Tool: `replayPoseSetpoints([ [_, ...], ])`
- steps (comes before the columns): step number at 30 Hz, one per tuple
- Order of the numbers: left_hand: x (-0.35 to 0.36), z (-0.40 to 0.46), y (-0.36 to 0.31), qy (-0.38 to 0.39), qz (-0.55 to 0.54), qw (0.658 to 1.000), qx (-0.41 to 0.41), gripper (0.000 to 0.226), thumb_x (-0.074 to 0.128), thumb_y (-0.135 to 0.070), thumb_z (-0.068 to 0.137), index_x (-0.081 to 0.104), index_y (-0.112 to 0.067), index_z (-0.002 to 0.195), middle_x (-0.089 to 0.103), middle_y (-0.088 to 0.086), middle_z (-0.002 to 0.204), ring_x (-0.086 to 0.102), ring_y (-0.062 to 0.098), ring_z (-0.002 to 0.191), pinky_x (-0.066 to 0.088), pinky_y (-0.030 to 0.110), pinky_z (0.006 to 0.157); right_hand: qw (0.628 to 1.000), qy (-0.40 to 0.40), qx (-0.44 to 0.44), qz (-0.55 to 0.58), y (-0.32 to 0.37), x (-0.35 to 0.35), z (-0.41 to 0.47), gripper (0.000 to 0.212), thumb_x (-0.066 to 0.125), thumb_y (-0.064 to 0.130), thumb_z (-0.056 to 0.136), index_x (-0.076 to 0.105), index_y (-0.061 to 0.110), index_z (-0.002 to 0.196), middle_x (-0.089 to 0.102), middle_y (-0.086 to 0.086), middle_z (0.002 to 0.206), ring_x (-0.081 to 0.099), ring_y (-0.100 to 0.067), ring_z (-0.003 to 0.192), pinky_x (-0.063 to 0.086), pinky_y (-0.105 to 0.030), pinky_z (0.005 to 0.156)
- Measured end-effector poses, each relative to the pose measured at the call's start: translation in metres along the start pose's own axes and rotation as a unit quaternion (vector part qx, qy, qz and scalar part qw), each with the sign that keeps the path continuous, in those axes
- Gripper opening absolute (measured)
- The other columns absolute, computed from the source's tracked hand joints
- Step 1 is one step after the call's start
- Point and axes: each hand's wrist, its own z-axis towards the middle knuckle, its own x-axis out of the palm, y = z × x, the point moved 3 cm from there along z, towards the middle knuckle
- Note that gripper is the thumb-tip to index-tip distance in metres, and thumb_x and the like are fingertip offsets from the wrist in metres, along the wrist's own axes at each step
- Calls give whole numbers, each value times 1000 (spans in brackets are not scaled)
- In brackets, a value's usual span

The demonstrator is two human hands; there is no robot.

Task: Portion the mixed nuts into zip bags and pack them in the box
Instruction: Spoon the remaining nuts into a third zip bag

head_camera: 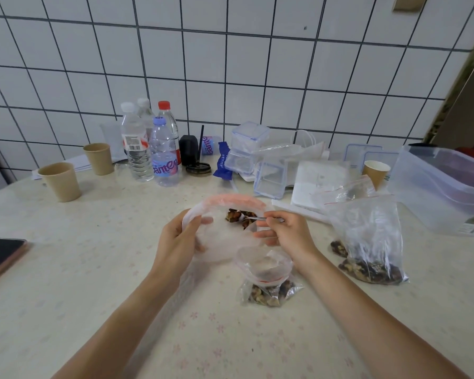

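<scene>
Holding the rim of a large open zip bag [225,214], the left hand [179,242] curls its fingers round the plastic and keeps the mouth wide. The right hand [288,231] pinches a metal spoon [257,218] whose bowl reaches into that mouth, touching mixed nuts [240,214] inside. Just nearer the person than the large open zip bag stands a small zip bag [268,280], mouth open, nuts in its bottom. To the right of the large open zip bag, a filled bag [370,242] stands on the table [66,269], with a smaller one partly hidden behind it. Farther right sits a clear plastic box [443,187]. Behind it stand water bottles [148,149]; paper cups [62,181] stand to the left.
</scene>
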Motion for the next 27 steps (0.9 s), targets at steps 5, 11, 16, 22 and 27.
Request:
replayPoseSetpoints([
  [5, -1, 0, 0, 1, -54, 997, -51, 16, 62, -40, 98, 77, -35, 98, 79, -5, 103, 60, 10, 59, 53, 38, 72, 999, 4, 13, 38, -3, -4, -3, 17, 53, 7, 105, 68, 11, 112, 81, -5, 97, 79, -22, 86, 58, -44, 79],
  [11, -6, 4, -1, 23, -94, 992, -76, 29, 69, -52, 92, 76, -30, 110, 74, 7, 78, 68, 20, 69, 57, 38, 73, 999, 21, 11, 42, -5, -13, -9, 17, 54, 8, 105, 70, 9, 111, 81, -4, 97, 79, -20, 91, 57, -37, 74],
  [16, -12, 5, -10, -28, -14, 1000, -1, 32, 67, -57, 92, 69, -38, 118, 74, -18, 106, 69, -1, 97, 47, 21, 77, 998, 41, -2, 41, 1, -28, -18, 18, 53, 9, 106, 70, 10, 113, 81, -4, 100, 78, -21, 95, 58, -33, 71],
  [22, -12, -9, -37, -121, 114, 969, 181, 27, 67, -40, 97, 64, -26, 120, 64, -14, 121, 60, 5, 112, 51, 28, 92, 996, 54, -32, 66, 22, -56, -46, 17, 52, 7, 106, 68, 3, 111, 80, -14, 101, 78, -29, 96, 61, -32, 66],
  [27, 10, -29, -48, -42, 175, 947, 265, 10, 65, -38, 97, 63, -34, 105, 65, -22, 104, 64, -1, 92, 50, 14, 67, 994, 61, -40, 78, 31, -83, -75, 18, 51, 6, 105, 67, -1, 111, 78, -20, 102, 77, -36, 96, 59, -40, 73],
])
